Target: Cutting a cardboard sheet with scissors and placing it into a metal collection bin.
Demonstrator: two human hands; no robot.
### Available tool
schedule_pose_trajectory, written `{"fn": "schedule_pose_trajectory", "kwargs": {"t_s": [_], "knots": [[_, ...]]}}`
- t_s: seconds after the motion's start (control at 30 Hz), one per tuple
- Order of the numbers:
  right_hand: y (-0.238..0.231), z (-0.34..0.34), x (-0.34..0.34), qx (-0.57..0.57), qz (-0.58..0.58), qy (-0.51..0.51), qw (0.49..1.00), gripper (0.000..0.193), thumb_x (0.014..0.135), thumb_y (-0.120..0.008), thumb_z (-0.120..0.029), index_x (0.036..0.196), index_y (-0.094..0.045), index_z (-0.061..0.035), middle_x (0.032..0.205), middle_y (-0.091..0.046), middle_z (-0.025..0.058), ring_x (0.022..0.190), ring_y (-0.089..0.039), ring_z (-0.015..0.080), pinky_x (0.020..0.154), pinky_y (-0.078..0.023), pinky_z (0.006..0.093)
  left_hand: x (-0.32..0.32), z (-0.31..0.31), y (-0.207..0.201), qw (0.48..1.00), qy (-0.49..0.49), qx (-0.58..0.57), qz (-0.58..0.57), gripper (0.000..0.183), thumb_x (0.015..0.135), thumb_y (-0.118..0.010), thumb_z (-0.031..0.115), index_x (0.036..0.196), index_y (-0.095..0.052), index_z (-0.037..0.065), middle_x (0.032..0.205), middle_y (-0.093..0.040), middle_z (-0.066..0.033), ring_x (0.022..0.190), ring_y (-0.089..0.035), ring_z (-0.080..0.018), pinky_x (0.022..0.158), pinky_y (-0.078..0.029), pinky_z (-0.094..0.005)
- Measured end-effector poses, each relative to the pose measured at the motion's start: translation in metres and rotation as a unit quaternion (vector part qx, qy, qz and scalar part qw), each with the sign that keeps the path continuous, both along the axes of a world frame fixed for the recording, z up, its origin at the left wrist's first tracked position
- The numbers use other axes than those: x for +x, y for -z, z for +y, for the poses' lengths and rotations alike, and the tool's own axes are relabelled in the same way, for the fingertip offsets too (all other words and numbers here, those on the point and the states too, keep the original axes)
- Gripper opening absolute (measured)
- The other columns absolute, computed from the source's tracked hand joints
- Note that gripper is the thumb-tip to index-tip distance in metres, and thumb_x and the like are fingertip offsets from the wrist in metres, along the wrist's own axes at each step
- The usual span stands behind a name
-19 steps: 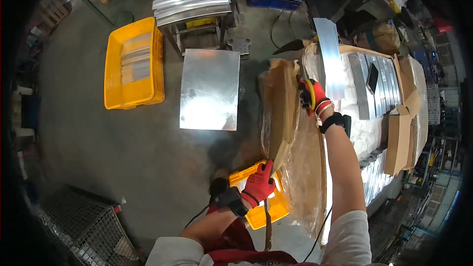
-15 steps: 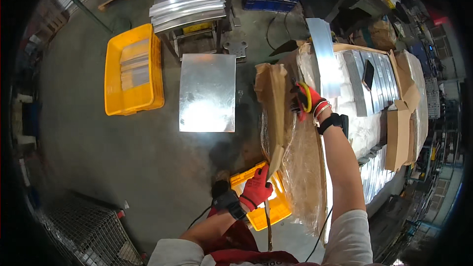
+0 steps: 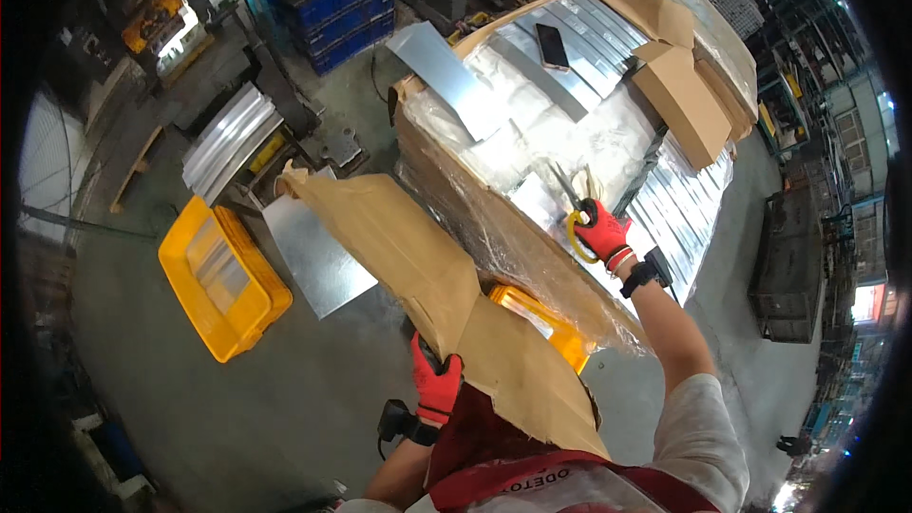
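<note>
My left hand [image 3: 437,382], in a red glove, is closed on the lower edge of a long, creased brown cardboard sheet [image 3: 418,271]. The sheet slants across in front of my body, apart from the big carton along most of its length. In my red-gloved right hand [image 3: 601,231] is a pair of scissors [image 3: 573,214] with yellow handles. Their blades point up and away, over the plastic-lined top of the carton [image 3: 532,228]. Beneath that hand are bright metal strips [image 3: 665,218] and crumpled clear film.
A black phone [image 3: 551,46] lies on metal strips in the carton, near an open cardboard box [image 3: 684,100]. Yellow crates [image 3: 223,304] stand on the floor at left, and another yellow crate [image 3: 560,332] is partly behind the sheet. A metal plate [image 3: 318,261] lies partly under the cardboard.
The cardboard sheet has come away from the carton's side and swung left, held by my left hand. My right hand with the scissors has moved over the carton. The view has turned right.
</note>
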State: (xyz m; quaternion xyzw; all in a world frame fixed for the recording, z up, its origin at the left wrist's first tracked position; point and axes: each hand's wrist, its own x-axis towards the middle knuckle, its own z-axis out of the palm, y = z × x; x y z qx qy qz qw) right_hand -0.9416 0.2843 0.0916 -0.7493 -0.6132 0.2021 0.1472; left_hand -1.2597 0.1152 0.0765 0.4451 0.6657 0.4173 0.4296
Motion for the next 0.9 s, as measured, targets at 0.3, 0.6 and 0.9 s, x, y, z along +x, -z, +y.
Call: {"fn": "schedule_pose_trajectory", "kwargs": {"t_s": [0.3, 0.6, 0.9], "knots": [[0.036, 0.052, 0.055, -0.046, -0.171, 0.05, 0.983, 0.051, 0.073, -0.042, -0.033, 0.117, -0.033, -0.0093, 0.08, -0.057, 0.0179, 0.078, -0.055, 0.0323, 0.07, -0.042, 0.0425, 0.016, -0.012, -0.035, 0.996, 0.026, -0.014, -0.084, 0.061, 0.063, -0.058, 0.007, 0.116, -0.029, 0.001, 0.104, -0.044, -0.0135, 0.095, -0.043, -0.0228, 0.082, -0.036, -0.033], [0.041, 0.013, 0.086, 0.098, -0.137, -0.067, 0.983, 0.046, 0.069, -0.046, -0.023, 0.114, -0.04, -0.0115, 0.089, -0.053, 0.013, 0.085, -0.051, 0.0297, 0.074, -0.038, 0.0449, 0.056, -0.096, -0.07, 0.989, 0.098, 0.058, -0.096, 0.058, 0.065, -0.06, 0.006, 0.115, -0.03, 0.0, 0.106, -0.042, -0.0128, 0.099, -0.04, -0.0211, 0.084, -0.033, -0.0327], [0.005, 0.013, 0.041, 0.135, -0.008, 0.094, 0.986, 0.044, 0.069, -0.048, -0.027, 0.109, -0.043, -0.0088, 0.102, -0.05, 0.0153, 0.094, -0.048, 0.0304, 0.078, -0.038, 0.0419, 0.041, -0.128, -0.097, 0.99, 0.109, 0.078, 0.042, 0.047, 0.064, -0.06, 0.008, 0.107, -0.041, 0.0, 0.097, -0.048, -0.0139, 0.09, -0.048, -0.0243, 0.078, -0.038, -0.0339]]}}
